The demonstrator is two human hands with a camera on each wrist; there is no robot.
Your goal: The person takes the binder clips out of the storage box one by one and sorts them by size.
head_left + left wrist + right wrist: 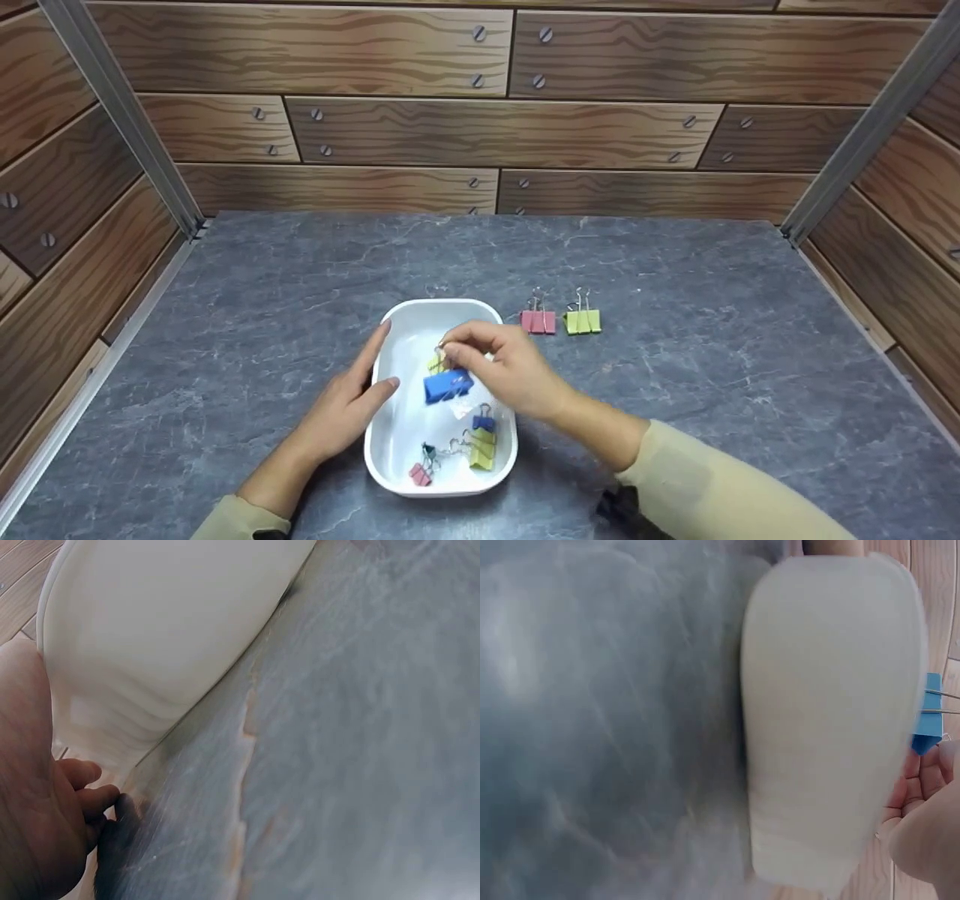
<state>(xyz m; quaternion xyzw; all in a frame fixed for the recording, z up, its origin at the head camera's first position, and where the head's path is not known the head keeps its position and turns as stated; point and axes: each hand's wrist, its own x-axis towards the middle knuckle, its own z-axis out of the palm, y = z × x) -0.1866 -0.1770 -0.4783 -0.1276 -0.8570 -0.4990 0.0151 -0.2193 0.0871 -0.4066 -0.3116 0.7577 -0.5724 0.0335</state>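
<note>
In the head view my right hand pinches the wire handle of a large blue binder clip, which hangs over the white tray. The right wrist view shows this blue binder clip beyond the tray's wall. My left hand holds the tray's left side, thumb over the rim and index finger along it. A yellow binder clip shows partly behind the blue one. Lower in the tray lie another yellow binder clip, a small blue one, a small pink one and a small dark green one.
Just right of the tray's far end, a pink binder clip and a yellow-green binder clip stand side by side on the grey marbled table. Wood-patterned walls enclose the back and sides.
</note>
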